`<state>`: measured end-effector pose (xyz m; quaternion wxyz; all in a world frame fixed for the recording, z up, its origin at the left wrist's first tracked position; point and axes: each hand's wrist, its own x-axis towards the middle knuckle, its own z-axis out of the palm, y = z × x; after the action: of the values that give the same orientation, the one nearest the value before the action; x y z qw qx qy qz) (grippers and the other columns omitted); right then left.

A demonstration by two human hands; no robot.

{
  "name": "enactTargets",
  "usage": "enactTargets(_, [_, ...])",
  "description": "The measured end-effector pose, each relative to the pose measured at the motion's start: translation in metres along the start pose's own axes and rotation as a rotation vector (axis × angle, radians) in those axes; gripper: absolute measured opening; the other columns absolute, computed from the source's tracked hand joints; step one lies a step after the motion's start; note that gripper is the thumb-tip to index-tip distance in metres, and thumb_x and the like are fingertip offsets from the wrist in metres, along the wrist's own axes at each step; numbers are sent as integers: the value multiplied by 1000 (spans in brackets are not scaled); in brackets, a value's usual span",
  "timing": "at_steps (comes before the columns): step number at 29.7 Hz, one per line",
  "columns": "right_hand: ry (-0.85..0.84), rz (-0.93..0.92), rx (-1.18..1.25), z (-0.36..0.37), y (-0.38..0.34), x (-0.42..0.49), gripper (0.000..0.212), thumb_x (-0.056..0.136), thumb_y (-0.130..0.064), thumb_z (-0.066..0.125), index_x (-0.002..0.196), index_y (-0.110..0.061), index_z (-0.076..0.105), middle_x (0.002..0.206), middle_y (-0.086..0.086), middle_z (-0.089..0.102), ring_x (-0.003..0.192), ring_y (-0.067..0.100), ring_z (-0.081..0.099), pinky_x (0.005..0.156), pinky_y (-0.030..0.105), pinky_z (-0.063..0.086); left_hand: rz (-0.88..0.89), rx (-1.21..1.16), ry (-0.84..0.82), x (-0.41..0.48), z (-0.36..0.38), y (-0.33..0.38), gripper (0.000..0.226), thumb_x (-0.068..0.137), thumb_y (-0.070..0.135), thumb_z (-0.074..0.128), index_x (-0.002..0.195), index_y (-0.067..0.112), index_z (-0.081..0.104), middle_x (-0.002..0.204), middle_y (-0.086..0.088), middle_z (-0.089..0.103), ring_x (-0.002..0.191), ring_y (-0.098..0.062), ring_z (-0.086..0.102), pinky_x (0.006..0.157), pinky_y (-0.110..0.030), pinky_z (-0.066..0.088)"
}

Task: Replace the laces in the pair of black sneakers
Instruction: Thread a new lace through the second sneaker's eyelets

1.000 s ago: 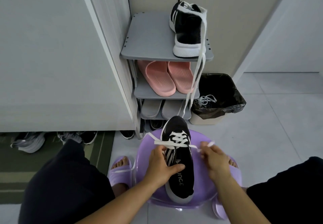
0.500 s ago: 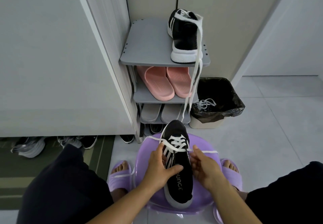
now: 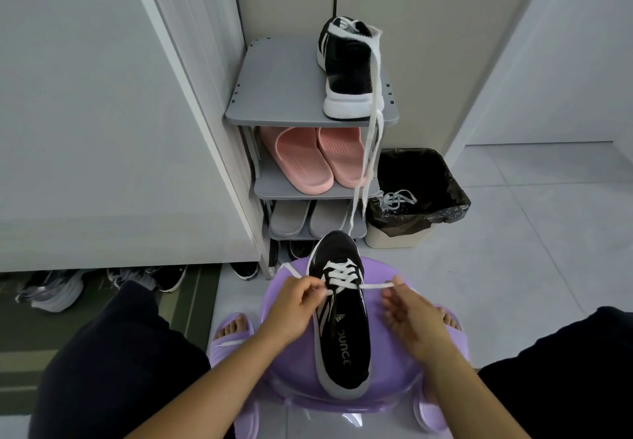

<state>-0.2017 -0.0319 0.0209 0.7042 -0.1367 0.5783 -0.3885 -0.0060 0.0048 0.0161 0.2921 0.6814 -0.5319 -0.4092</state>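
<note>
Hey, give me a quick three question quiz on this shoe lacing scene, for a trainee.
1. True or false: the second sneaker stands on the floor.
2. What lies in the bin? A loose laces B slippers C socks
3. The left hand and right hand pinch the lace of a sneaker resting on what?
Key: 1 false, on the rack's top shelf. 2 A. 3 purple stool.

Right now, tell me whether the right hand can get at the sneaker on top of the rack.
Probably yes, with a forward lean: nothing stands between the right hand and the rack-top sneaker. But it pinches a lace end and must release that first.
</note>
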Motion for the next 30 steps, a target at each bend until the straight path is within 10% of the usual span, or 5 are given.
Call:
enactTargets(7, [4,-121,-69,30,9,-3,16,92,-8,55,76,-6,57,58,2,53,51,11,46,48,16,41,-1,65,-131,15,-12,12,23,87,19,63,67,20,53,79,7,50,75,-7,45,77,-23,39])
enactTargets(15, [59,-218,-155,22,0,-5,14,90,-7,57,77,-9,61,62,1,56,61,10,51,57,17,45,-196,-117,-128,10,-25,18,19,83,31,68,84,15,58,81,4,54,74,-8,47,71,-19,38])
enactTargets(19, [-67,-204,-257,34,0,-8,17,85,-9,64,75,-14,51,72,4,48,69,13,48,64,24,39,-143,11,-94,-3,0,27,60,59,50,76,103,24,43,104,7,48,100,-11,48,90,-26,43])
enactTargets(25, [0,-262,-278,33,9,-9,20,85,7,51,77,-11,53,71,4,52,66,15,46,61,23,41,-87,249,-90,-9,-2,18,31,79,23,64,75,29,34,97,2,48,90,-16,46,85,-32,39])
enactTargets(30, [-1,-408,-216,38,-13,-14,19,94,-10,50,79,-13,63,79,0,64,77,12,56,77,23,44,-1,32,-37,-3,-15,26,29,82,26,69,106,15,59,99,13,49,98,-5,48,85,-13,36])
